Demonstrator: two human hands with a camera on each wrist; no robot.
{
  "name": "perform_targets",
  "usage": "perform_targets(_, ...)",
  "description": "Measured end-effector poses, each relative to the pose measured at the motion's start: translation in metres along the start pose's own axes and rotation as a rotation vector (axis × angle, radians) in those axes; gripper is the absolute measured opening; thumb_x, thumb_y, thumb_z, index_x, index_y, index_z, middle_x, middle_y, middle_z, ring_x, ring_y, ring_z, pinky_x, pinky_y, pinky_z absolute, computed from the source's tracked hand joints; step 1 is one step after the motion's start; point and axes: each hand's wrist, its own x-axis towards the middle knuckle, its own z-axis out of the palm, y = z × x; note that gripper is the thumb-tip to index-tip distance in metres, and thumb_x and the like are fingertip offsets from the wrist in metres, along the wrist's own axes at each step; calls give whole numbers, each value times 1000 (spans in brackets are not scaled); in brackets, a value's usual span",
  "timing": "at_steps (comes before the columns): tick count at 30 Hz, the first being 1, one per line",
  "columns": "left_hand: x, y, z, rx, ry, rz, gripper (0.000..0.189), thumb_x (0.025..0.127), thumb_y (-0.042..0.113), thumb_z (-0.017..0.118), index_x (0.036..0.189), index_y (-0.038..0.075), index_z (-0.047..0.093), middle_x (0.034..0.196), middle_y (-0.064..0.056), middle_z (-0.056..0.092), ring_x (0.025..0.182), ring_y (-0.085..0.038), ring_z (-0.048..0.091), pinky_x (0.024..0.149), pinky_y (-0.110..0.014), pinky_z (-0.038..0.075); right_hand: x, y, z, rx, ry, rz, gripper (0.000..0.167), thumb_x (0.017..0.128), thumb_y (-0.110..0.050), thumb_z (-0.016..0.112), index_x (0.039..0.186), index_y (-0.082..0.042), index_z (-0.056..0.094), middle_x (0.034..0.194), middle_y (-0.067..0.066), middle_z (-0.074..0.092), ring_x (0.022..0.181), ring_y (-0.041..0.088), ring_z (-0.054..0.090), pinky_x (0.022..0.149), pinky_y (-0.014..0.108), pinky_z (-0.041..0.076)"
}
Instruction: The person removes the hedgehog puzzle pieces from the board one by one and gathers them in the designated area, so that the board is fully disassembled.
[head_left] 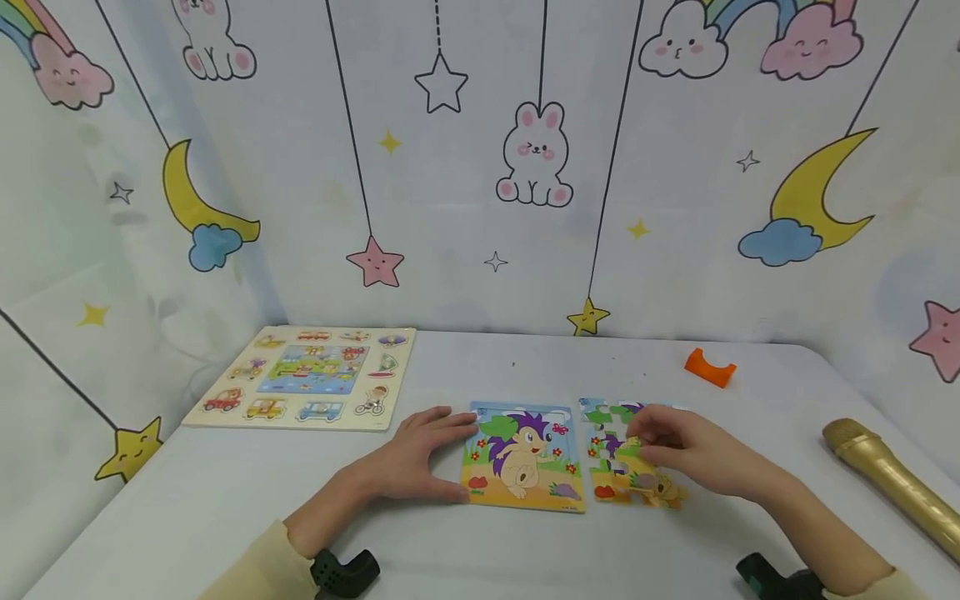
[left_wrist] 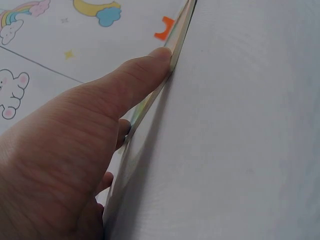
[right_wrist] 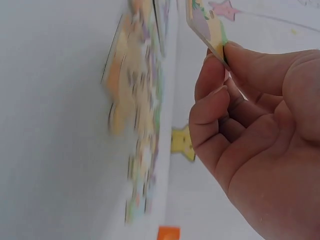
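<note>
A square hedgehog picture board lies flat on the table. My left hand rests at its left side, thumb and fingers spread along the edge; in the left wrist view the thumb lies straight against the board's rim. To the right is a cluster of hedgehog jigsaw pieces, some joined, some loose and overlapping. My right hand is above that cluster and pinches a jigsaw piece between thumb and curled forefinger. The hand hides part of the cluster in the head view.
A larger puzzle board with vehicle pictures lies at the back left. An orange curved piece sits at the back right. A gold microphone lies along the right side. A patterned cloth hangs behind the table.
</note>
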Motion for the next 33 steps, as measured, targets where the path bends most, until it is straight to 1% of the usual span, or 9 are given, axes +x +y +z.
perform_targets(3, 0, 1, 0, -2, -4, -12, 84, 80, 56, 79, 150, 19, 51, 160, 7, 38, 151, -31, 16, 115, -64, 16, -13, 13, -10, 28, -10, 47, 21, 99, -14, 65, 116, -3, 60, 100, 7, 61, 88, 17, 58, 75, 27, 54)
perform_targets(7, 1, 1, 1, -1, -7, -20, 84, 80, 57, 78, 151, 20, 51, 160, 8, 38, 151, -31, 15, 115, -63, 17, -27, 29, -21, 59, -42, 99, 20, 99, -12, 64, 116, -1, 59, 98, 10, 59, 86, 15, 58, 73, 28, 54)
perform_targets(12, 1, 0, 2, 4, -7, -15, 84, 80, 57, 78, 151, 21, 51, 160, 8, 37, 151, -30, 16, 115, -63, 16, -43, 49, -28, 64, -69, 108, 20, 100, -11, 62, 117, 0, 59, 97, 9, 59, 85, 12, 56, 71, 25, 51)
perform_targets(16, 2, 0, 2, 7, -8, -12, 84, 80, 57, 78, 151, 21, 51, 160, 8, 37, 151, -30, 16, 116, -62, 15, -50, 58, -32, 71, -77, 100, 19, 101, -10, 61, 116, 1, 60, 98, 9, 60, 85, 11, 56, 70, 24, 50)
perform_targets(25, 2, -1, 1, 8, -7, -4, 83, 81, 56, 77, 151, 20, 51, 160, 7, 37, 151, -30, 16, 116, -63, 14, -54, 64, -33, 3, -40, 152, 20, 99, -12, 64, 116, -1, 62, 97, 7, 61, 83, 9, 56, 70, 23, 49)
perform_targets(33, 0, -1, 0, 19, 0, 3, 84, 80, 56, 78, 150, 18, 51, 160, 6, 38, 151, -31, 17, 117, -61, 13, -50, 60, -27, -125, 32, 132, 16, 96, -16, 70, 108, -7, 65, 89, 2, 58, 79, 6, 52, 67, 23, 47)
